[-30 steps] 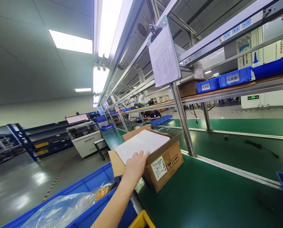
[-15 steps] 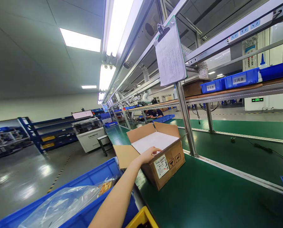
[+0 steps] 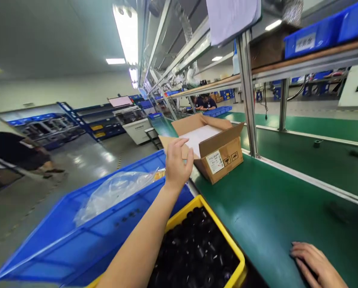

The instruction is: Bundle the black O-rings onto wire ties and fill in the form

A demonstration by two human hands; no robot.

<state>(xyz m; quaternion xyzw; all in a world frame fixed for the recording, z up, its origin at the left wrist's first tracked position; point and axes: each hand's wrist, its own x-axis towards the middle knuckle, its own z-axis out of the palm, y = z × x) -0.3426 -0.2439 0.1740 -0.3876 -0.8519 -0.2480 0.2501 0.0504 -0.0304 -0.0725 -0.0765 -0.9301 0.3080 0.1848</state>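
Observation:
My left hand [image 3: 177,164] is raised with its fingers apart, holding nothing, just in front of an open cardboard box [image 3: 224,158]. I cannot tell whether it touches the box's near flap. A white sheet [image 3: 200,137] lies inside the box, which stands on a green bench mat [image 3: 266,212] and has a printed label on its side. My right hand [image 3: 314,264] rests empty on the mat at the lower right. Below my left forearm is a yellow crate [image 3: 194,252] full of small black parts.
A blue crate [image 3: 85,224] holding a clear plastic bag [image 3: 115,196] stands left of the bench. A metal upright [image 3: 248,96] carries a shelf with blue bins [image 3: 314,40]. A person [image 3: 19,154] crosses the floor at left; others sit at the far bench [image 3: 206,103].
My left hand has lifted off the box and moved left. The white sheet now lies lower in the box. My right hand has come into view, and the view has swung down and left.

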